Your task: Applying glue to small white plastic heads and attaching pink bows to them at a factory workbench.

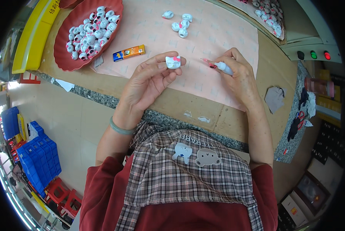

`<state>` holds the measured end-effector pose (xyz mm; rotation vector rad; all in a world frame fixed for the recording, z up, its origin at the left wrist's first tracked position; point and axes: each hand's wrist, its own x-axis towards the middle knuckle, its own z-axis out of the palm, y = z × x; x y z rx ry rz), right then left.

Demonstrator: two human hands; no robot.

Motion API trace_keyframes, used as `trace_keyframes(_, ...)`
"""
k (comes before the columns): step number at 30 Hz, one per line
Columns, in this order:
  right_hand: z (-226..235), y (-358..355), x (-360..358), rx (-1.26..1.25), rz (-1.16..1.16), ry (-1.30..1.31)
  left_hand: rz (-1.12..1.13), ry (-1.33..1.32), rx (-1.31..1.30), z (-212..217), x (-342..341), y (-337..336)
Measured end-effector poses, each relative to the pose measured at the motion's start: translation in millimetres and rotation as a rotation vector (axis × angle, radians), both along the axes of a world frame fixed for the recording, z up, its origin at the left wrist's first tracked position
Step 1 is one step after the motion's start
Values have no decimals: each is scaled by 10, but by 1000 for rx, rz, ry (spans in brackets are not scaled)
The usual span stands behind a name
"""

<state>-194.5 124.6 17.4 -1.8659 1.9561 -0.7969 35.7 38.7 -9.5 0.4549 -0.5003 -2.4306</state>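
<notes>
Between the thumb and fingers of my left hand (151, 77) is a small white cat-head figure (173, 62) with a pink bow, its face turned up. My right hand (238, 75) is closed around a small white squeeze bottle (223, 68) with a thin pink needle tip, which points left toward the figure and stays apart from it. Beyond both hands, several small white figure pieces (183, 26) lie in a loose group on the pink paper (149, 23). An orange and blue box (129, 53) lies to the left of my left hand.
A red scalloped bowl (60, 57) full of white and pink pieces stands at the far left, beside a yellow strip (34, 36). A lit panel (315, 55) with green and red lights is at the right. Scissors (301, 115) lie near the right edge; blue crates (40, 158) stand on the floor.
</notes>
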Motion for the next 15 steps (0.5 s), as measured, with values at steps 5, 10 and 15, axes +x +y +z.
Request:
trace_keyframes(5, -38, 62, -49, -97, -11, -34, -7, -19, -28, 10, -12, 9)
trace_keyframes(10, 96, 185, 15, 153, -209, -722, -36, -92, -83, 84, -97, 107)
trace_keyframes(15, 142, 306, 109, 87, -163, -967, -86, -153, -146, 104, -222, 241)
